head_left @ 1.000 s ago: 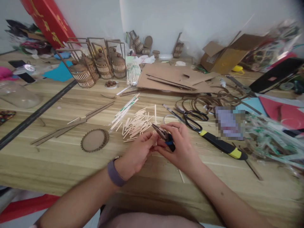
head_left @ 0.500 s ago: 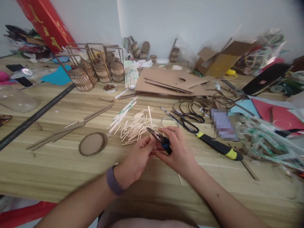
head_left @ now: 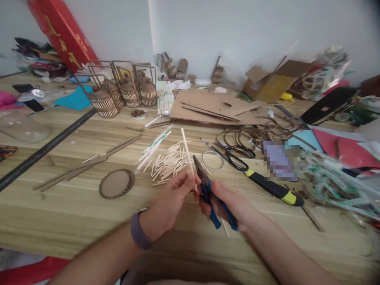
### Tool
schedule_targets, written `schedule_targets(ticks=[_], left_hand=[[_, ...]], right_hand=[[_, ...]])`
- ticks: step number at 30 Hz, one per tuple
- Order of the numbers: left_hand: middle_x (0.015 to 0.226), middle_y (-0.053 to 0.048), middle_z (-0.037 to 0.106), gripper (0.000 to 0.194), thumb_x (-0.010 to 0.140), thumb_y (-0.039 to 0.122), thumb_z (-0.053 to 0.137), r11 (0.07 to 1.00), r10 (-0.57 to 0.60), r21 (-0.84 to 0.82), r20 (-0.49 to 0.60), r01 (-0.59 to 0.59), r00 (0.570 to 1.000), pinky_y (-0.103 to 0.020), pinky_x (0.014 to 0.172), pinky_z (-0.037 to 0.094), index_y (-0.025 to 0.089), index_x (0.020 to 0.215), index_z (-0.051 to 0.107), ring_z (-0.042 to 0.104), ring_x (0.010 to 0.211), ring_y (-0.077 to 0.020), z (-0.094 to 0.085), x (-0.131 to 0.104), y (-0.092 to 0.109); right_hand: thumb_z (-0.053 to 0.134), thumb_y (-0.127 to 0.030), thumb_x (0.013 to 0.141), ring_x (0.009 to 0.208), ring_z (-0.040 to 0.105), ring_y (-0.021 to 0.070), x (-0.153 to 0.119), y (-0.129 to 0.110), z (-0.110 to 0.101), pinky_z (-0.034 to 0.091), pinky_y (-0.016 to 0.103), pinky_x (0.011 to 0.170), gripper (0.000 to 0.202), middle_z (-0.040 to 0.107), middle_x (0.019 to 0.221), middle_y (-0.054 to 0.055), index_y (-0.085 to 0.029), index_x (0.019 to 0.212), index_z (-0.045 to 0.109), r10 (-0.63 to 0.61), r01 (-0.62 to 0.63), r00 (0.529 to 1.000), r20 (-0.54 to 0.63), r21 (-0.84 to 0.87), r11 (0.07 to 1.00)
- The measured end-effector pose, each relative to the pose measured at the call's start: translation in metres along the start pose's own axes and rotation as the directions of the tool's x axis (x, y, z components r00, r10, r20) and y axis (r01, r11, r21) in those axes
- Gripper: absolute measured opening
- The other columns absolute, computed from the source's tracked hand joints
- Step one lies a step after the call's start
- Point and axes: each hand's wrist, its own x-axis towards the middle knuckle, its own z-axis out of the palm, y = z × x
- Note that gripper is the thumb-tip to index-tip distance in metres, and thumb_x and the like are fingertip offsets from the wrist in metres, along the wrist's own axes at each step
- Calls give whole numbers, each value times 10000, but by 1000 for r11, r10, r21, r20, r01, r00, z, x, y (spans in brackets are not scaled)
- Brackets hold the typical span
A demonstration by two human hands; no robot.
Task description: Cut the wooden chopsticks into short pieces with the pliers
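Note:
Between the thumb and fingers of my left hand (head_left: 173, 196) is a thin wooden stick (head_left: 186, 147), pointing up and away from me. My right hand (head_left: 233, 200) grips blue-handled pliers (head_left: 202, 170), their long jaws just right of the stick. Whether the jaws touch the stick low down is hard to tell. Beyond my left hand lies a pile of short cut sticks (head_left: 168, 161). A longer stick (head_left: 225, 228) rests on the table below the pliers. Left of my hands is a round cardboard disc (head_left: 115, 184) with a corrugated edge.
A ring (head_left: 212, 160), black scissors (head_left: 237, 155) and a black-and-yellow handled tool (head_left: 273, 185) lie to the right. Small lidded baskets with frames (head_left: 128, 93) stand at the back left. Cardboard sheets (head_left: 208, 106), coiled brown strips (head_left: 243, 132) and plastic wrappers (head_left: 332, 178) surround the work spot.
My right hand has turned and shifted back, so the blue handles of the pliers now show. The jaws have swung right, off my left fingertips. More of the stick is visible above my left hand.

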Motion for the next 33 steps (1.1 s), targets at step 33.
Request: schedule_targets(ticks=[33], left_hand=[[763,-35,729,289,905,401,510,902,-41,428,225,-61,973,-263,782,433,169,836,669,644,818,-189,2,-10,14]], right_hand=[[610,-384,747,933,540,242,-50,-39,-19,425,384,821,286,621,963,43,-207,972,629,161,-191,981,-108,-676,712]])
